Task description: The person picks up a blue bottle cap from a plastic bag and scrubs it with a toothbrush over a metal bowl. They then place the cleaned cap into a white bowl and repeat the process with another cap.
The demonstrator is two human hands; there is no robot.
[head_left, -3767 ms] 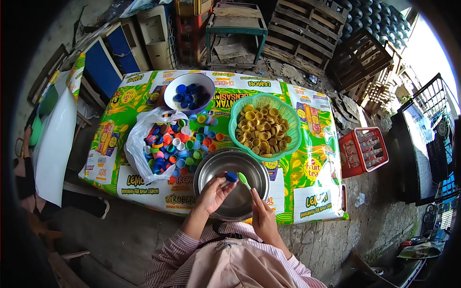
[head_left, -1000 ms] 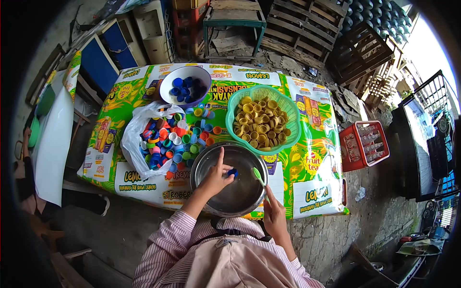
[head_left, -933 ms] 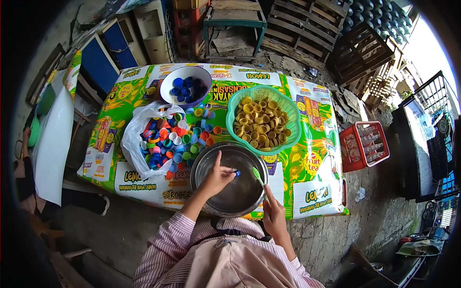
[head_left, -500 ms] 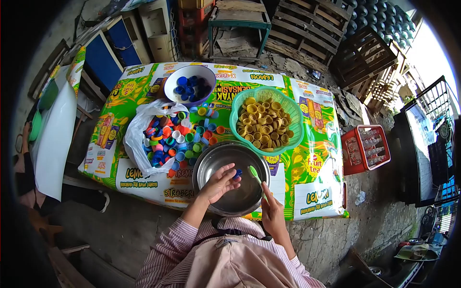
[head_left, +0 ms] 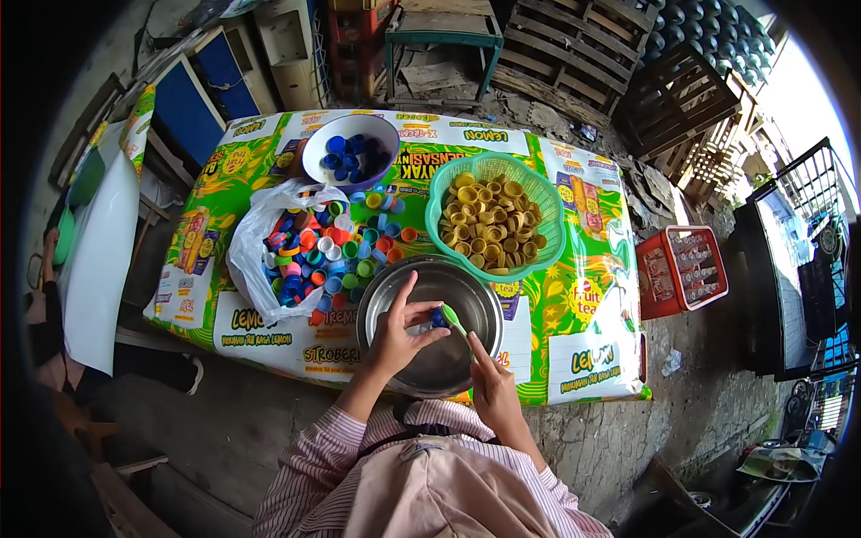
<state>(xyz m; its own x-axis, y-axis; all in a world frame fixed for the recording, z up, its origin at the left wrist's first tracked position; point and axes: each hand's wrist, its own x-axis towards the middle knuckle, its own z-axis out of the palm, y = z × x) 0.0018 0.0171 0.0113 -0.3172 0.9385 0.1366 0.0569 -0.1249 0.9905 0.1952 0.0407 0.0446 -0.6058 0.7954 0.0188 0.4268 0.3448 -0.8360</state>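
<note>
My left hand (head_left: 404, 332) is over the metal bowl (head_left: 372, 300), holding a dark blue cap (head_left: 439, 316) at its fingertips. In my right hand (head_left: 489, 372) is a green brush (head_left: 456, 322), its head against the cap. Left of the bowl, a white plastic bag (head_left: 244, 254) holds mixed colored caps (head_left: 314, 251), some spilling onto the table. Behind the metal bowl stands a green basket (head_left: 554, 229) full of yellow caps (head_left: 489, 224). A white bowl (head_left: 314, 148) with blue caps (head_left: 350, 160) sits at the back of the table.
A patterned green and white cover lies over the table (head_left: 587, 300). A red crate (head_left: 659, 273) with glass bottles is to the right. Wooden pallets (head_left: 574, 54) and a small table (head_left: 444, 40) stand behind. At far left, part of another person's hand (head_left: 49, 255) shows.
My left hand has turned more upright, fingers pinching the blue cap. The brush in my right hand has moved left and down, onto the cap.
</note>
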